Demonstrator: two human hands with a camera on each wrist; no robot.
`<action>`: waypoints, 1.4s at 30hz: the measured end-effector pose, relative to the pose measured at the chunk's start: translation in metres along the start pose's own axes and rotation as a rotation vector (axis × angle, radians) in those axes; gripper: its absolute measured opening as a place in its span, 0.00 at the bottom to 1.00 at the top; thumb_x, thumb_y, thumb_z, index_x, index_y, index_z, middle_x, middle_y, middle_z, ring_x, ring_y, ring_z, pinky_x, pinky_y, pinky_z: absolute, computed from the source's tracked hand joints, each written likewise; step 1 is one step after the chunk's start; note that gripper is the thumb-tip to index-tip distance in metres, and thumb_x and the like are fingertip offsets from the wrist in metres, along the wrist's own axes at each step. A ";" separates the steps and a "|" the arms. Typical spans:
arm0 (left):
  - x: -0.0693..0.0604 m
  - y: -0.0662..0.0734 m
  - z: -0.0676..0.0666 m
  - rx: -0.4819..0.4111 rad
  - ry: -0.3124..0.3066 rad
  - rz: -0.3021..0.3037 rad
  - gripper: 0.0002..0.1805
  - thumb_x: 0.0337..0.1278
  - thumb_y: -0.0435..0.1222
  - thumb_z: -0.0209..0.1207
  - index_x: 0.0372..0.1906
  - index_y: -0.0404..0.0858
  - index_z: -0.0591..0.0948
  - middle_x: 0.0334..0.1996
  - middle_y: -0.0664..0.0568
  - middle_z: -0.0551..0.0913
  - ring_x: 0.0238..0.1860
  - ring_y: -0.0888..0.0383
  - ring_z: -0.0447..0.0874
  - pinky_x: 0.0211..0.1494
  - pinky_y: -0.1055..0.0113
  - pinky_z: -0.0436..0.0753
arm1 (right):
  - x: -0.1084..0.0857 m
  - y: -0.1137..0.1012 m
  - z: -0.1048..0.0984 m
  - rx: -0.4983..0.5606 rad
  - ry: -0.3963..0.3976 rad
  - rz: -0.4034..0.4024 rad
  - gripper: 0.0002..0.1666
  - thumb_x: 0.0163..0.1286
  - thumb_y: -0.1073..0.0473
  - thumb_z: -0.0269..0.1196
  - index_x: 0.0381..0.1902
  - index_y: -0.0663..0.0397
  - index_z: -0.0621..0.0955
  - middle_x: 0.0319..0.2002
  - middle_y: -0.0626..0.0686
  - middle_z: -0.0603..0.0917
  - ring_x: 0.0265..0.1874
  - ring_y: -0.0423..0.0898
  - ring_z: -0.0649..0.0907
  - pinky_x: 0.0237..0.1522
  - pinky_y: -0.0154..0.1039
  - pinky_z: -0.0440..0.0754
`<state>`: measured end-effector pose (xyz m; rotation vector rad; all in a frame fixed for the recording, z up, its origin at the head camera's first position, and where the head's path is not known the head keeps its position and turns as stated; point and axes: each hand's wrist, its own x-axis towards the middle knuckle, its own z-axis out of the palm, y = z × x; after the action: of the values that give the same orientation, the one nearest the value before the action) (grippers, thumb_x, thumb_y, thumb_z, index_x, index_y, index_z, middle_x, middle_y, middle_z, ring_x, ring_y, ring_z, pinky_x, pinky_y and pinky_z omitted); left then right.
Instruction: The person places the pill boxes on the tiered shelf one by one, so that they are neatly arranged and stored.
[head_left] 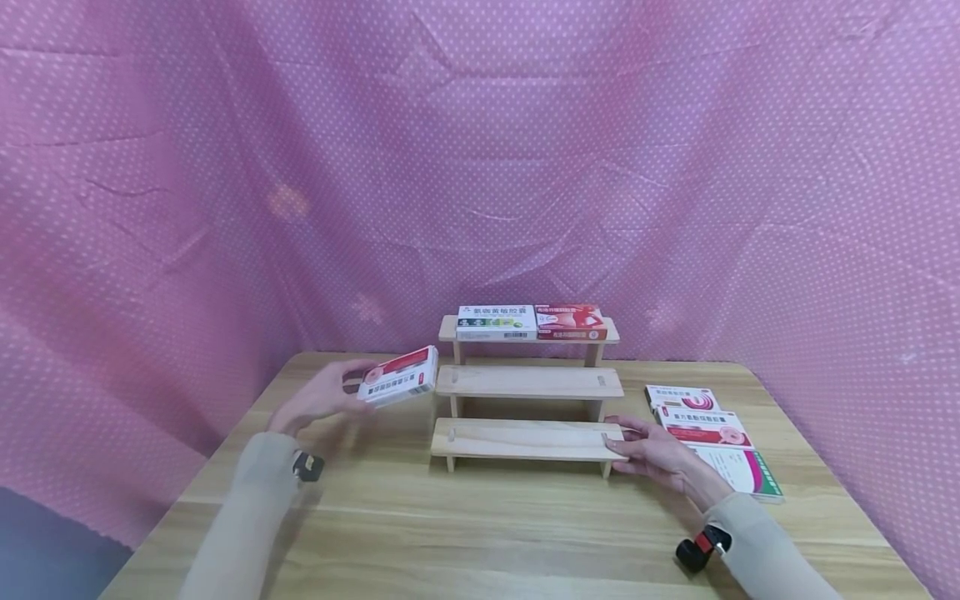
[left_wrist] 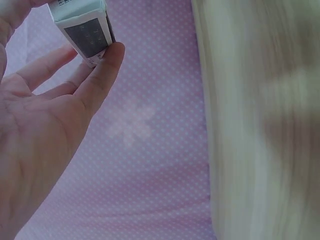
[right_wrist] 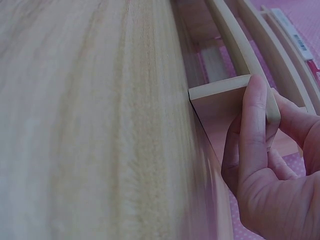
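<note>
this looks like a curtained-off booth arranged for tabletop work: pink fabric with small white dots [head_left: 487,167] hangs in creases behind and along both sides of a pale wood-grain table with rounded far corners [head_left: 465,533]. a three-tier stepped rack of light bare wood [head_left: 517,439] and flat printed cardboard medicine boxes in white, red and green [head_left: 705,427] lend it the look of a small pharmacy display. a plain blue-grey surface [head_left: 56,542] shows below the fabric's hem at left, and the kind of building around it cannot be told.

Table [head_left: 450,533] bears rack [head_left: 517,439], 3 boxes [head_left: 703,426].
</note>
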<state>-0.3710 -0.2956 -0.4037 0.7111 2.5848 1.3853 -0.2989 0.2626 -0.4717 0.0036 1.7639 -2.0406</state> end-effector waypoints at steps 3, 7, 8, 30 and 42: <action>0.003 0.008 0.005 0.036 -0.013 0.019 0.47 0.36 0.35 0.77 0.69 0.41 0.70 0.54 0.43 0.80 0.51 0.50 0.79 0.51 0.65 0.84 | 0.000 0.000 0.000 -0.004 0.000 -0.002 0.44 0.69 0.64 0.62 0.76 0.61 0.53 0.53 0.54 0.76 0.44 0.45 0.84 0.48 0.39 0.87; 0.008 0.018 0.012 0.068 -0.028 0.037 0.47 0.36 0.36 0.76 0.69 0.45 0.71 0.54 0.46 0.81 0.50 0.50 0.79 0.51 0.64 0.83 | 0.000 0.000 0.000 -0.006 -0.001 -0.005 0.44 0.69 0.64 0.62 0.76 0.61 0.53 0.53 0.54 0.76 0.44 0.45 0.84 0.48 0.39 0.87; 0.009 0.020 0.014 0.058 -0.037 0.040 0.47 0.36 0.35 0.76 0.69 0.43 0.70 0.54 0.45 0.80 0.50 0.49 0.79 0.51 0.63 0.83 | 0.000 0.000 0.000 -0.006 -0.001 -0.004 0.44 0.69 0.64 0.62 0.76 0.61 0.53 0.53 0.54 0.76 0.44 0.45 0.84 0.48 0.39 0.87; 0.041 0.067 0.072 0.294 0.081 0.080 0.49 0.34 0.53 0.77 0.66 0.38 0.73 0.63 0.44 0.76 0.65 0.44 0.72 0.69 0.42 0.70 | 0.001 0.003 -0.001 0.000 -0.008 -0.015 0.42 0.70 0.65 0.61 0.75 0.62 0.55 0.50 0.51 0.79 0.43 0.44 0.85 0.47 0.39 0.87; 0.055 0.065 0.098 0.288 0.138 0.084 0.48 0.35 0.51 0.77 0.67 0.39 0.72 0.64 0.44 0.76 0.64 0.44 0.73 0.69 0.42 0.70 | 0.000 0.002 0.000 -0.008 -0.005 -0.019 0.43 0.69 0.65 0.62 0.76 0.63 0.53 0.50 0.51 0.79 0.43 0.44 0.85 0.47 0.39 0.87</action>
<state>-0.3657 -0.1660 -0.4009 0.7967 2.9331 1.1300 -0.2985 0.2627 -0.4741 -0.0208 1.7757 -2.0455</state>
